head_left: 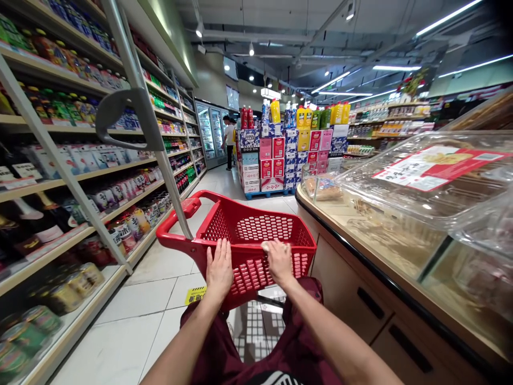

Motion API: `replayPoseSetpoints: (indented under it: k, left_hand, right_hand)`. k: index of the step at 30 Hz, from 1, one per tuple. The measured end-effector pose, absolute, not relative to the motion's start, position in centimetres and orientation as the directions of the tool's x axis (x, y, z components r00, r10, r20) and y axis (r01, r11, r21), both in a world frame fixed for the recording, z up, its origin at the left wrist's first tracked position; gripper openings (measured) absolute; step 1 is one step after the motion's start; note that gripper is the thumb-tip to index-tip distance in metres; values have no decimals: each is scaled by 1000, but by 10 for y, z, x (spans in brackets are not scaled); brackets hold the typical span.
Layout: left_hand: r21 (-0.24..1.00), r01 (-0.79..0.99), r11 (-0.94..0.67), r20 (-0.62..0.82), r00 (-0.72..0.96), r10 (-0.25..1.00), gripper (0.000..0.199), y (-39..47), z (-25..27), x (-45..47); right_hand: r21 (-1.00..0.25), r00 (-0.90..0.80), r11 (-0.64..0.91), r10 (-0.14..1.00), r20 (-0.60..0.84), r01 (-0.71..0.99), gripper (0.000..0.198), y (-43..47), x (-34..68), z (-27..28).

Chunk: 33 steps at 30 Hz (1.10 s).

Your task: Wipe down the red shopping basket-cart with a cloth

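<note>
A red plastic shopping basket cart [264, 227] with perforated walls stands right before me. My left hand [219, 270] lies flat against its near side, fingers stretched out and tips at the rim. Farther right, my right hand [279, 262] is curled at the same rim. A small crumpled white wad [265, 246] peeks out by its fingers; most of it is hidden. At the cart's left end is a red handle [172, 230], with a grey metal pole [170, 182] rising past it. A grey plastic loop grip [128, 120] is fixed to the pole.
Shelves of bottles and cans [90, 176] line the left. At right, a wooden counter [352, 299] carries clear plastic food boxes [401, 192]. Stacked drink cartons [272, 160] stand ahead, with a person [230, 141] near glass-door fridges [210, 131]. A yellow floor sticker [195, 295] is beside the cart.
</note>
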<state>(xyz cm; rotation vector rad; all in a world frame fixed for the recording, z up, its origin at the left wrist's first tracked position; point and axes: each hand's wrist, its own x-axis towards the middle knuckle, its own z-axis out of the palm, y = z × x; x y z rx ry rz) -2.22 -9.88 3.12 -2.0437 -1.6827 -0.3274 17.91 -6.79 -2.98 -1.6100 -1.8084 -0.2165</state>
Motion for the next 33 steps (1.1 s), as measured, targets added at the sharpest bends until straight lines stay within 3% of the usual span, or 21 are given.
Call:
replayPoseSetpoints:
  k: [2,4,9,15,18,23,29,33]
  left_hand:
    - [-209,967,-145,461,228,858,62,-99,31,-22]
    - [-209,967,-147,457,230,859,62,-99,31,-23]
    - [-189,973,-133,454,207,867,63,-100,30,-20]
    - [-206,965,-164,437,240,867,63,-102,31,-25]
    - [-209,962,-176,441,253,861,64,-102,31,-27]
    - [-170,971,-171,448,230,864,65,-101,28,-22]
    - [-192,963,-189,458,258,851,69,-102,29,-27]
    - [-194,961,-194,462,264,846,69,-101,26,-28]
  right_hand:
    - [-291,-66,300,791,608,908,43,-66,164,-27]
    - [-296,-51,286,793,607,911,43,-65,174,-29]
    - [-368,203,14,814,544,930,41,-67,216,-37]
    - [-284,-57,286,789,612,915,40,-62,161,-31]
    - [-283,-21,229,809,588,931,40,-61,194,-37]
    - [-357,201,6,818,539,934,40,-67,238,-43]
    - [-310,-45,290,792,610,906,39,-66,173,-30]
    - [-365,59,185,824,563,912,38,-66,203,-34]
